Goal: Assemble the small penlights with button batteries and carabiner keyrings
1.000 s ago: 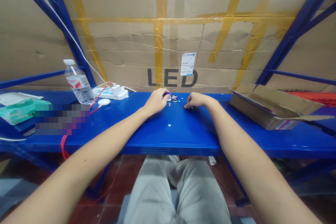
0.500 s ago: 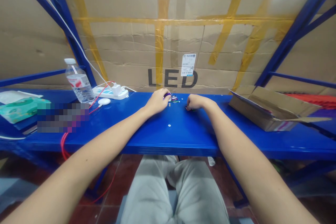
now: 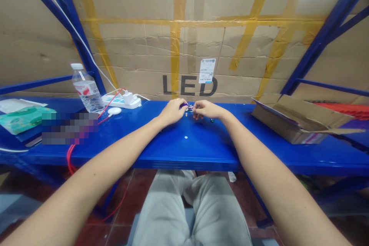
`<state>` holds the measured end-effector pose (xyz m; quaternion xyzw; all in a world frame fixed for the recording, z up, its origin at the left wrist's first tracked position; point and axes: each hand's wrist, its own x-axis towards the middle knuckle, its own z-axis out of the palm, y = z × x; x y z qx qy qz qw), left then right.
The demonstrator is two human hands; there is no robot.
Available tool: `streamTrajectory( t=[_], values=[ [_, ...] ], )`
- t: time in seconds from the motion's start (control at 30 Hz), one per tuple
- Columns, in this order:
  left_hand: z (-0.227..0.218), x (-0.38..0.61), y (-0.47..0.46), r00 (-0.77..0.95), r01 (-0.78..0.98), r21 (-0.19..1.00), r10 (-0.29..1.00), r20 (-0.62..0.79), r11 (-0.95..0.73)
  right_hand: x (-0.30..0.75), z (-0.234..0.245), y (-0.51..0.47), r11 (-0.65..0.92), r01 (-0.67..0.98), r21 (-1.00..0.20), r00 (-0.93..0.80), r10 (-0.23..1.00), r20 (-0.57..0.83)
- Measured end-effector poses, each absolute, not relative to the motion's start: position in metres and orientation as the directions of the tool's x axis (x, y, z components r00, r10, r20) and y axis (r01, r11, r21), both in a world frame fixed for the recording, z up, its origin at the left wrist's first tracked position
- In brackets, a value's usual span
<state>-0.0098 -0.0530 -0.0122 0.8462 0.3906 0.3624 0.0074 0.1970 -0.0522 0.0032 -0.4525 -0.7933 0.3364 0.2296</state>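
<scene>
My left hand (image 3: 172, 110) rests on the blue tabletop, its fingers curled around a shiny purple piece (image 3: 182, 105) whose kind I cannot make out. Beside its fingertips lies a small pile of shiny coloured metal pieces (image 3: 190, 107), partly covered by both hands. My right hand (image 3: 206, 109) reaches over the pile from the right, fingers bent and a little apart, with nothing plainly held. Under the right wrist, a small shiny green piece (image 3: 212, 120) lies apart from the pile. Tiny gold-coloured bits (image 3: 186, 114) sit just in front of the pile.
An open cardboard box (image 3: 288, 123) stands on the right of the blue table (image 3: 184, 150). To the left are a water bottle (image 3: 88, 90), a white power strip (image 3: 122, 102), red cables and a green tissue pack (image 3: 27, 119). A large cardboard sheet (image 3: 138, 54) rises behind.
My right hand has moved left to the pile, its fingers loosening. The green piece shows on the table where that hand was. My left hand has stayed in place.
</scene>
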Motion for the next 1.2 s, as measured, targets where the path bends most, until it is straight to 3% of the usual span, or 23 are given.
streamTrajectory(
  t=[0.17,0.33,0.43,0.53,0.9,1.2],
  values=[
    [-0.008,-0.018,-0.051,0.528,0.652,0.260,0.672,0.518,-0.712,0.189,-0.001,-0.056,0.420,0.639,-0.645,-0.524,0.851,0.034],
    [0.000,-0.032,-0.049,0.625,0.637,0.215,0.659,0.419,-0.741,0.172,-0.006,-0.067,0.598,0.714,-0.364,-0.586,0.795,0.155],
    [0.002,-0.038,-0.048,0.651,0.631,0.198,0.651,0.390,-0.750,0.165,-0.012,-0.072,0.632,0.730,-0.261,-0.591,0.775,0.225],
    [0.003,-0.040,-0.048,0.648,0.633,0.205,0.656,0.388,-0.747,0.165,-0.019,-0.073,0.636,0.730,-0.248,-0.572,0.768,0.288],
    [0.002,-0.043,-0.044,0.623,0.684,0.200,0.704,0.341,-0.702,0.174,-0.039,-0.071,0.644,0.644,-0.412,-0.496,0.762,0.416],
    [-0.004,-0.043,-0.038,0.678,0.659,0.270,0.710,0.189,-0.702,0.172,-0.036,-0.073,0.644,0.699,-0.310,-0.535,0.759,0.371]
  ],
)
